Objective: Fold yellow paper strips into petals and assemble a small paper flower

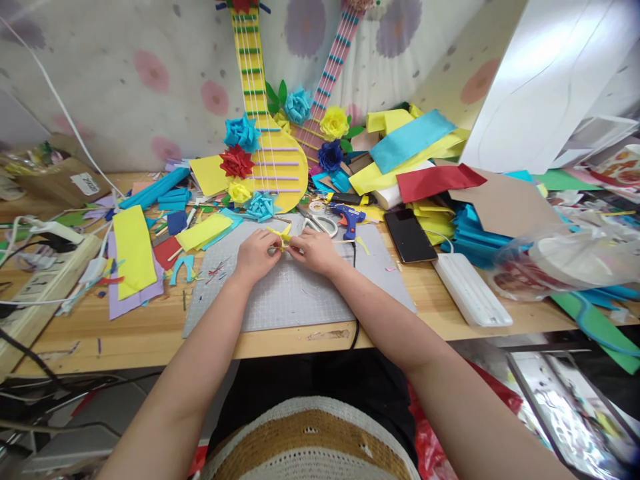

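My left hand (257, 256) and my right hand (316, 252) meet over the grey cutting mat (295, 293). Between their pinched fingertips is a small piece of yellow paper (285, 235) with pointed ends sticking up. Its lower part is hidden by the fingers. A thin pale stick (344, 241) shows just right of my right hand, near a narrow yellow strip (362, 246); I cannot tell whether the hand touches it. Scissors (323, 225) with pale handles and a blue glue gun (350, 219) lie just beyond my right hand.
A yellow paper guitar (283, 160) with paper flowers leans at the back beside a pink one (333, 73). Coloured paper sheets (413, 143) pile up on the right, near a black phone (410, 237) and a white power bank-like box (473, 290). A power strip (45, 267) lies left.
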`<state>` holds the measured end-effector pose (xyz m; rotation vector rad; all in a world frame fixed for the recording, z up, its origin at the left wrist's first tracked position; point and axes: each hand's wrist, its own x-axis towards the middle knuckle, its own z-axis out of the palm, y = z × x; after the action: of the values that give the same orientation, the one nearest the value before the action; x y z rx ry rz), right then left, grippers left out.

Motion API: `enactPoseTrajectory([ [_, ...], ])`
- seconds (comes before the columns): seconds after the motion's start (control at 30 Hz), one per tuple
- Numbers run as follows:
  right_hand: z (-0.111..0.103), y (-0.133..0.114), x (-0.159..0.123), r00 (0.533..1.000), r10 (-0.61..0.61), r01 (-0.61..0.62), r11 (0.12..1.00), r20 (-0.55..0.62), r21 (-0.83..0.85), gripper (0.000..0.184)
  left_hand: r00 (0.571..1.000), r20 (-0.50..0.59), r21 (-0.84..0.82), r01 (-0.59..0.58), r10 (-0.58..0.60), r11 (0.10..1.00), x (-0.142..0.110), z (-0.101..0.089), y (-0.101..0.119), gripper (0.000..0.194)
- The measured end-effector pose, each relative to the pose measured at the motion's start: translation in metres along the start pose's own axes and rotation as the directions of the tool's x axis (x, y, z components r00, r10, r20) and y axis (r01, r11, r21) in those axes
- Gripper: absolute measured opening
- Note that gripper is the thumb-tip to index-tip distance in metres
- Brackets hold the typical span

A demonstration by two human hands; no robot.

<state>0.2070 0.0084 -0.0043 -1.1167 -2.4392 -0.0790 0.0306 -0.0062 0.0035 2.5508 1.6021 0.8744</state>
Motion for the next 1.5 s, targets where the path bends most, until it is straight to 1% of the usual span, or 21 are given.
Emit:
enactPoseTrajectory([
  [0.17,-0.001,-0.001,0.0,1.0,-0.005,0.005,1.0,-0.003,-0.015,0.031,1.0,-0.025,-0.012,0.003,-0.004,1.0,-0.001,0.001,-0.001,0.006],
  [0.3,-0.002,-0.001,0.001,1.0,-0.025,0.025,1.0,0.001,-0.012,0.032,0.998,-0.051,-0.061,0.044,-0.047,0.997,-0.001,0.003,0.001,0.007],
  [0.47,-0.003,-0.002,0.001,1.0,-0.005,0.005,1.0,0.009,0.011,0.03,0.997,-0.027,-0.081,0.073,-0.075,0.994,-0.001,0.002,0.002,0.007],
  [0.57,-0.005,-0.004,0.001,0.998,0.059,-0.061,0.996,0.039,0.067,0.027,0.999,-0.005,-0.052,0.053,-0.053,0.997,0.0,0.001,0.0,0.008],
  [0.63,-0.005,-0.005,0.002,0.989,0.133,-0.139,0.984,0.059,0.113,0.025,0.999,-0.009,-0.035,0.05,-0.051,0.998,0.001,0.002,0.0,0.009],
  [0.67,-0.005,-0.006,0.003,0.982,0.173,-0.181,0.974,0.069,0.138,0.023,0.997,-0.024,-0.03,0.067,-0.068,0.997,0.001,0.002,0.0,0.009],
  [0.7,-0.005,-0.006,0.003,0.974,0.213,-0.224,0.961,0.078,0.164,0.023,0.993,-0.049,-0.03,0.102,-0.103,0.994,0.001,0.003,0.001,0.009],
  [0.73,-0.004,-0.006,0.004,0.964,0.252,-0.264,0.946,0.085,0.187,0.022,0.984,-0.08,-0.037,0.158,-0.161,0.987,0.001,0.004,0.002,0.009],
  [0.77,-0.003,-0.006,0.005,0.954,0.288,-0.3,0.931,0.088,0.205,0.022,0.965,-0.107,-0.056,0.233,-0.238,0.971,0.001,0.005,0.004,0.009],
  [0.83,-0.001,-0.006,0.006,0.933,0.352,-0.358,0.908,0.07,0.218,0.023,0.9,-0.115,-0.143,0.404,-0.42,0.904,0.002,0.007,0.007,0.009],
  [0.87,0.0,-0.007,0.006,0.926,0.374,-0.376,0.902,0.053,0.214,0.023,0.86,-0.088,-0.214,0.477,-0.503,0.853,0.002,0.008,0.009,0.009],
  [0.93,0.0,-0.008,0.007,0.917,0.398,-0.395,0.898,0.026,0.192,0.023,0.787,0.004,-0.404,0.566,-0.617,0.719,0.003,0.01,0.013,0.011],
  [1.0,-0.001,-0.01,0.006,0.913,0.407,-0.404,0.901,0.018,0.159,0.022,0.724,0.126,-0.588,0.605,-0.679,0.537,0.006,0.011,0.018,0.016],
  [1.03,-0.001,-0.011,0.006,0.913,0.407,-0.405,0.903,0.019,0.142,0.023,0.69,0.193,-0.65,0.622,-0.698,0.436,0.007,0.012,0.021,0.018],
  [1.1,-0.001,-0.014,0.006,0.919,0.394,-0.393,0.913,0.013,0.109,0.024,0.62,0.314,-0.708,0.657,-0.719,0.258,0.008,0.011,0.025,0.022],
  [1.13,-0.001,-0.015,0.006,0.924,0.382,-0.381,0.92,0.008,0.096,0.026,0.595,0.357,-0.721,0.666,-0.72,0.193,0.009,0.011,0.026,0.024],
  [1.2,0.0,-0.018,0.006,0.934,0.358,-0.358,0.931,0.007,0.067,0.028,0.575,0.397,-0.749,0.653,-0.715,0.109,0.009,0.01,0.027,0.028],
  [1.27,0.0,-0.02,0.006,0.937,0.348,-0.349,0.937,0.018,0.034,0.031,0.576,0.407,-0.775,0.628,-0.708,0.065,0.01,0.008,0.027,0.032],
  [1.4,0.001,-0.025,0.007,0.936,0.349,-0.349,0.937,0.047,-0.014,0.032,0.582,0.395,-0.804,0.593,-0.711,0.039,0.01,0.009,0.027,0.033],
  [1.5,0.0,-0.027,0.007,0.933,0.353,-0.355,0.935,0.07,0.014,0.029,0.577,0.379,-0.816,0.577,-0.723,0.034,0.01,0.011,0.027,0.028],
])
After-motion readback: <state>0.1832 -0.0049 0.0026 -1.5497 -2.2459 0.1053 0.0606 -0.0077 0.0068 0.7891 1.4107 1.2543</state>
